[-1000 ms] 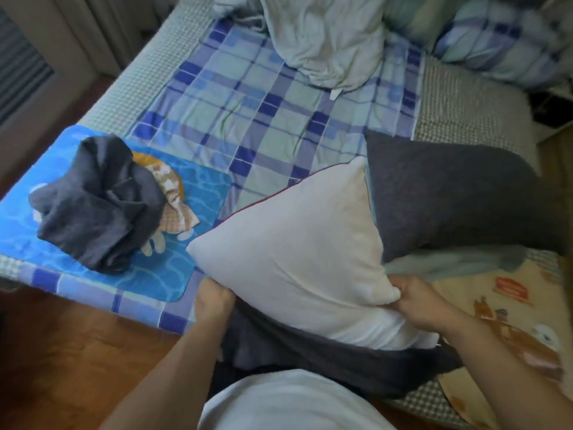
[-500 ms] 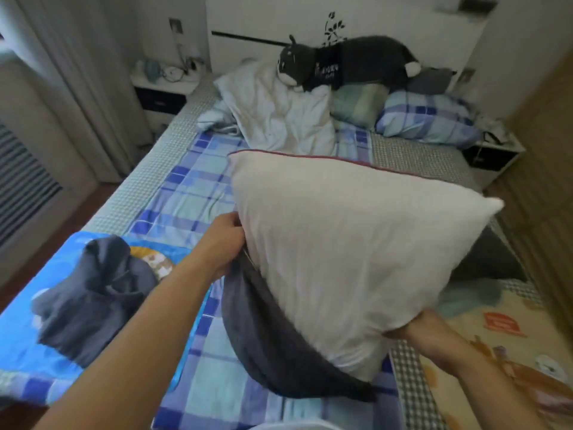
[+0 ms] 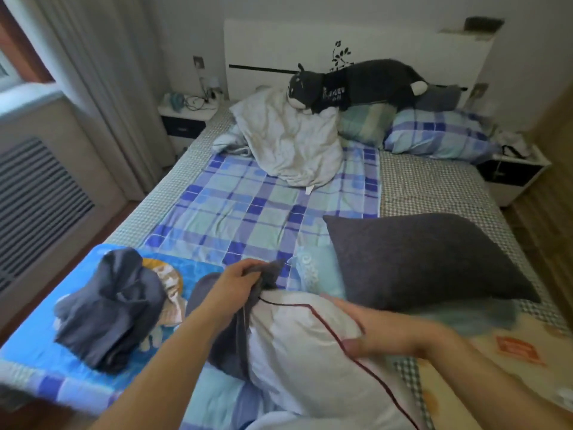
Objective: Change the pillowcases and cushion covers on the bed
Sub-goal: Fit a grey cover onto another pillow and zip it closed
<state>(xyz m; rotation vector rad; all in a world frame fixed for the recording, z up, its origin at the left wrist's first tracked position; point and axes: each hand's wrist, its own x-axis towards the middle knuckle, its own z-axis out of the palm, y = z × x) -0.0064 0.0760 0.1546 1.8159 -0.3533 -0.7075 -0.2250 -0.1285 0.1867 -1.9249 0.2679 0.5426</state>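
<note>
The person stands at the foot of the bed (image 3: 434, 187) with both forearms reaching over it. A white cushion (image 3: 310, 352) with dark red piping lies at the near edge of the bed, directly in front of the person. A dark grey cover (image 3: 229, 346) is bunched along the cushion's left side and reaches up to its far corner.

Left hand (image 3: 235, 285): the grip is pinching a fold of the dark grey cover at the far corner of the cushion, fingers curled round the fabric.

Right hand (image 3: 390, 332): it is motion-blurred. It lies on top of the white cushion, thumb against the piping. Whether the grip is spread flat or pinching the fabric cannot be told.

A second cushion, dark grey (image 3: 424, 259), lies just beyond the right hand, resting partly on a light blue pillow (image 3: 316, 271). It is fully inside its cover.

A crumpled dark grey cloth (image 3: 108, 308) sits on a bright blue mat (image 3: 28, 346) at the left near corner of the bed, well apart from the white cushion. A blue checked sheet (image 3: 248, 209) covers the middle of the bed.

At the head of the bed, a bare white pillow (image 3: 291, 144) leans upright. A blue checked pillow (image 3: 440, 135) lies to its right. A dark plush toy (image 3: 356, 85) lies across the top of the pillows, against the white headboard (image 3: 387, 48). A nightstand (image 3: 186, 116) stands on the left of the bed.
</note>
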